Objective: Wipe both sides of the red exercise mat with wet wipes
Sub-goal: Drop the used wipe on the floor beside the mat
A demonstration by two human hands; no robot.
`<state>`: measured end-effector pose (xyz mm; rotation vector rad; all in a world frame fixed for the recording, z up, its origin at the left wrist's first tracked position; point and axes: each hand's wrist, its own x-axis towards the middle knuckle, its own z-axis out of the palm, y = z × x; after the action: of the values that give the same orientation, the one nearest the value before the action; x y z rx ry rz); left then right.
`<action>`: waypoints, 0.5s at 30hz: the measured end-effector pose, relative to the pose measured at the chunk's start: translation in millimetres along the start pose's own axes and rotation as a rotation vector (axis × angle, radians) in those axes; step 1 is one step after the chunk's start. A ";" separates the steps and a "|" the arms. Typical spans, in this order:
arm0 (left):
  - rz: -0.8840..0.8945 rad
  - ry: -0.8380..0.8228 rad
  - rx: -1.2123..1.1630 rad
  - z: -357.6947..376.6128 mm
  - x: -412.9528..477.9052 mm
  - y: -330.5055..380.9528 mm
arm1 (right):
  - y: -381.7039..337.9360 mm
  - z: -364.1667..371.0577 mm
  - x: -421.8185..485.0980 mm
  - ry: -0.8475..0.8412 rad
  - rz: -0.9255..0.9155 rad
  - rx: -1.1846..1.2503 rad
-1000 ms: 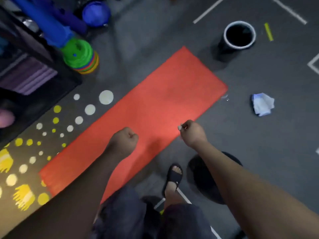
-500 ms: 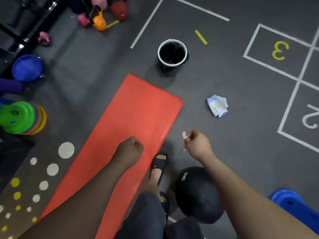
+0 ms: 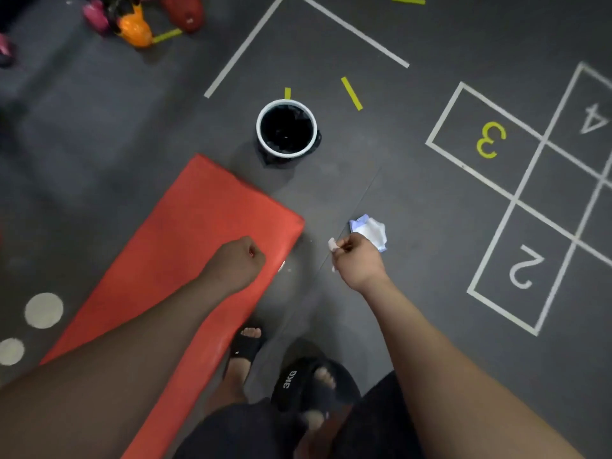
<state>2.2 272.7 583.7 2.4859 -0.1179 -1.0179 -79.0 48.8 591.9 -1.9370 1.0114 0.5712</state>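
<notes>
Nearest to the camera are the person's dark shorts and two feet in black sandals [image 3: 246, 347], which stand on the grey floor [image 3: 414, 200] next to a black ball [image 3: 291, 382] marked "3KG". The right foot partly covers this ball. Both bare forearms reach forward from the bottom edge. The left hand [image 3: 236, 260] is over the right part of the red exercise mat [image 3: 185, 233]; its fingers are curled tightly into a fist and nothing can be seen inside it. The right hand [image 3: 359, 260] is over the bare floor, just to the right of the mat's corner, and its fingers pinch a small white wet wipe [image 3: 332, 244], which hangs down a little. The mat lies flat on the floor and runs from the lower left up toward the centre. Just behind the right hand lies a crumpled white and blue pack [image 3: 369, 228]. Farther away, beyond the mat's far end, stands a round bin [image 3: 259, 129] with a white rim and a black liner. On the right are painted hopscotch squares [image 3: 486, 139], and at the far top left some coloured kettlebells [image 3: 134, 28].
</notes>
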 end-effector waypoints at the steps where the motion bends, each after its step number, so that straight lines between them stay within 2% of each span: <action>1: -0.006 -0.013 -0.005 3.9 9.0 9.1 | 0.4 -7.9 10.5 -0.006 0.004 -0.005; 8: -0.086 -0.058 -0.090 39.1 87.4 73.2 | 20.9 -44.5 112.2 -0.040 0.054 -0.030; 15: -0.296 0.040 -0.165 113.2 196.5 78.2 | 58.0 -4.3 300.0 -0.137 0.064 -0.142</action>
<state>74.0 112.7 420.0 2.4145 0.3423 -1.0453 43.6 -102.3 356.3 -1.9636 0.9710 0.8202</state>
